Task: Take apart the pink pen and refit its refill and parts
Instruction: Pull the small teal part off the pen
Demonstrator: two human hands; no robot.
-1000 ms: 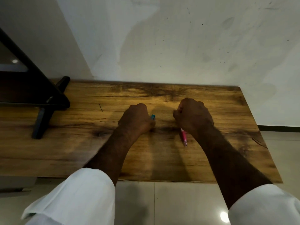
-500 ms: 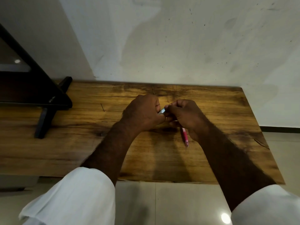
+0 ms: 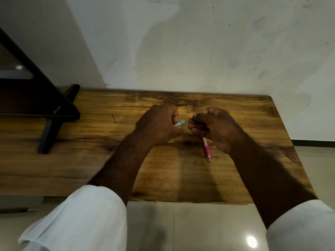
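Pink pen [image 3: 206, 150] shows as a slim pink barrel with a paler band at its far end. It slants on the wooden tabletop [image 3: 90, 160], right of centre, with its tip pointing to the near edge. Its far end is hidden behind the right hand [image 3: 215, 127], so I cannot tell whether that hand touches it or only hangs over it.

The right hand's fingers are curled in tight, knuckles up. Something small and dark grey sits at the fingertips, too dim to name, and I cannot tell whether the hand grips anything.

The left hand [image 3: 159, 124] is just to the left, apart from the right by a narrow gap. It is also curled and pinches a small light-blue piece [image 3: 180, 122] between thumb and forefinger. The piece sticks out to the right, towards the other hand.

Both forearms reach in from the near edge out of rolled white sleeves [image 3: 87, 218], and they throw long shadows across the wood.

On the far left of the table stands a black angled frame [image 3: 36, 98], with one dark leg running towards the near side. A thin dark sliver [image 3: 114, 118] lies between the frame and the left hand. A marked white wall [image 3: 199, 51] rises behind the table, and glossy floor tiles [image 3: 199, 229] in front catch a bright spot of light.
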